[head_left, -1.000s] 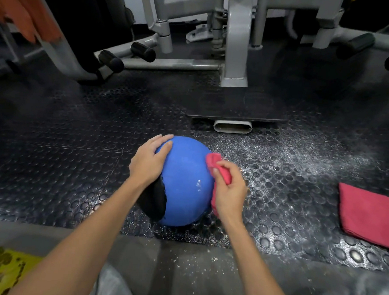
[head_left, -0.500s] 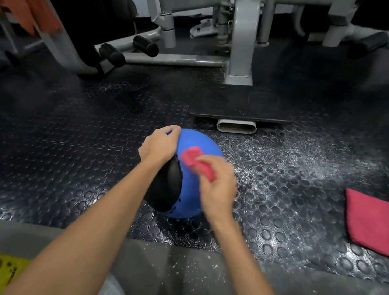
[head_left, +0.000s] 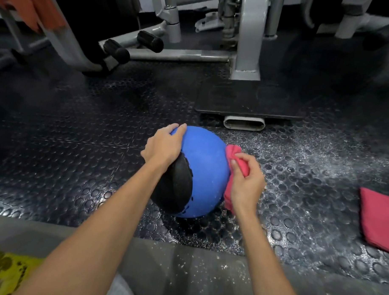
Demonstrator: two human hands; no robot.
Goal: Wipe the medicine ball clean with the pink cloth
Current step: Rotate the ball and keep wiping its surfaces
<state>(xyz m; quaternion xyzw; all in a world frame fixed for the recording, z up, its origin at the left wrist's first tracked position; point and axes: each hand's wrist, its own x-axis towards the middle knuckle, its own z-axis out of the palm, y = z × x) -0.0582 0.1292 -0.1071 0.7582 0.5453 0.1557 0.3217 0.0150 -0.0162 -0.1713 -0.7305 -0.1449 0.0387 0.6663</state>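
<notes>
The right hand [head_left: 246, 182] gripped the bunched pink cloth [head_left: 234, 156] against the right flank of the round blue-and-black rubber medicine ball [head_left: 205, 169], its left side steadied by the left hand [head_left: 163, 147], fingers spread.

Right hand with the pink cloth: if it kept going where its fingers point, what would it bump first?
The medicine ball, most likely. The right hand points toward the ball's right side and holds the pink cloth bunched against it, so only cloth seems to lie between.
</notes>
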